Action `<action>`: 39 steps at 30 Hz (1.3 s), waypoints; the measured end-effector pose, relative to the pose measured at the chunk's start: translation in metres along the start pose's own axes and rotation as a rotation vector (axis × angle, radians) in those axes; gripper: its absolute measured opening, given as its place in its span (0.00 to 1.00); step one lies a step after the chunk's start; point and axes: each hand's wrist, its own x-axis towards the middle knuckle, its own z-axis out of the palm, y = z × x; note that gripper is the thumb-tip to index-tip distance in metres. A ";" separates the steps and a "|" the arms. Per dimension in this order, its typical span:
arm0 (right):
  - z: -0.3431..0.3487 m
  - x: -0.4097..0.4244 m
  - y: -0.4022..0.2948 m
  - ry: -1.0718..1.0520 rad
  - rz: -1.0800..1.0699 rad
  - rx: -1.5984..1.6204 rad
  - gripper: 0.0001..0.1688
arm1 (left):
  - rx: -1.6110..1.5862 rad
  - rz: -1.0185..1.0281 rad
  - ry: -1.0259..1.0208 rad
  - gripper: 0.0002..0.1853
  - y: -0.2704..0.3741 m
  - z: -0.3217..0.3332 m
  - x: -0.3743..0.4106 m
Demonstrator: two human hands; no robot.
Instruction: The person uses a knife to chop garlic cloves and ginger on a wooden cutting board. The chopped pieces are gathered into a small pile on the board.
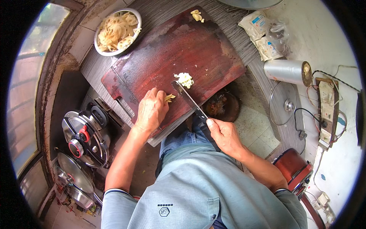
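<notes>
My left hand (153, 110) rests on the wooden cutting board (160, 57) near its front edge, fingers curled down over a small bunch of yellowish strips (169, 98), perhaps sliced ginger. The strips stick out past my fingertips; the rest is hidden under them. In my right hand (226, 136) is the black handle of a kitchen knife (191, 98), seen nearly edge-on. Its tip lies beside a small heap of finely chopped pale pieces (185, 80), which look like garlic. Several peeled garlic cloves (196, 16) sit at the board's far corner.
A metal bowl (139, 18) of sliced lotus root stands beyond the board's left side. A pressure cooker (85, 138) is at left. On the right are white packets (253, 25), a plastic film roll (283, 71), a glass lid (277, 103) and a wired power strip (326, 111).
</notes>
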 end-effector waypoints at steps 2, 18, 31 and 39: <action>0.001 0.002 0.000 0.005 -0.009 -0.007 0.26 | -0.052 -0.051 0.084 0.11 0.007 0.005 -0.006; 0.004 0.005 -0.010 0.013 -0.097 -0.151 0.24 | 0.035 -0.210 0.224 0.14 0.038 0.019 -0.012; 0.000 0.008 -0.003 0.075 -0.160 -0.143 0.23 | -0.061 -0.256 0.240 0.18 0.033 0.014 -0.021; -0.003 0.007 -0.006 0.042 -0.140 -0.137 0.22 | -0.277 -0.333 0.220 0.23 0.026 0.018 -0.034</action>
